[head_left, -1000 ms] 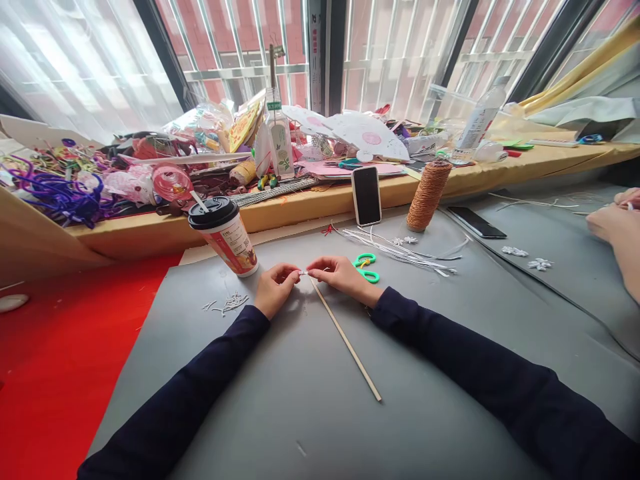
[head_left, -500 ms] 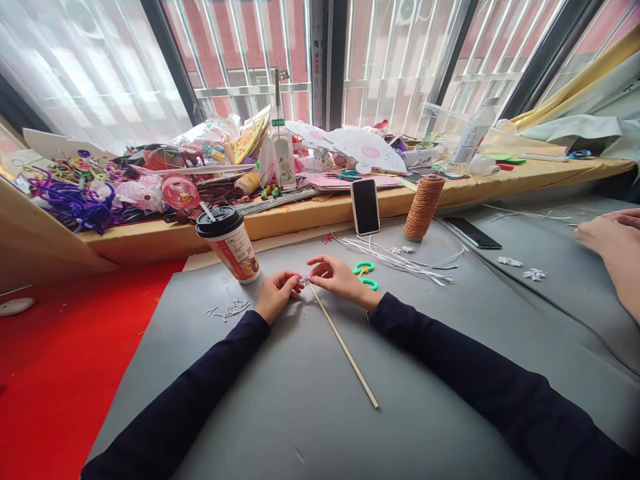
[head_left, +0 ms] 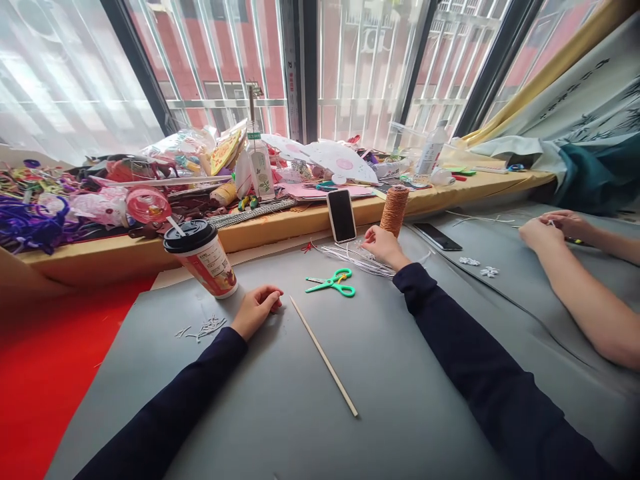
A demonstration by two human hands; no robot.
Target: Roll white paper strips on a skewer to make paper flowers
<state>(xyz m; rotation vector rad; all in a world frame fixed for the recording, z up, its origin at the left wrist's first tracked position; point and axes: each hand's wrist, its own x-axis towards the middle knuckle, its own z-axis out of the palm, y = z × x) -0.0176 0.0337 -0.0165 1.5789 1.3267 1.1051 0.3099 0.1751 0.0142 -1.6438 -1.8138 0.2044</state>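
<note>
My left hand (head_left: 259, 310) rests on the grey tabletop beside the paper cup, fingers curled together with nothing visible in them. Reaching forward, my right hand (head_left: 386, 247) is closed in a pinch by the white cords (head_left: 350, 257), just in front of the orange twine spool (head_left: 395, 210). Small white flower-like bits show at its fingertips, partly hidden by the fingers. A pale wooden stick (head_left: 325, 358), pointed at its far end, lies between my arms. Green-handled scissors (head_left: 333, 283) lie beyond it, blades slightly apart and pointing left.
A lidded paper cup (head_left: 203, 260) and white cord scraps (head_left: 203, 328) are on the left. A phone (head_left: 343, 217) stands propped against the cluttered ledge (head_left: 280, 220); another phone (head_left: 438, 237) lies flat. White cord flowers (head_left: 489, 271) lie near another person's hands (head_left: 545, 230).
My right hand has left my left hand and moved forward and right to the white cords. The white flower is gone from my left fingers. The view has turned right.
</note>
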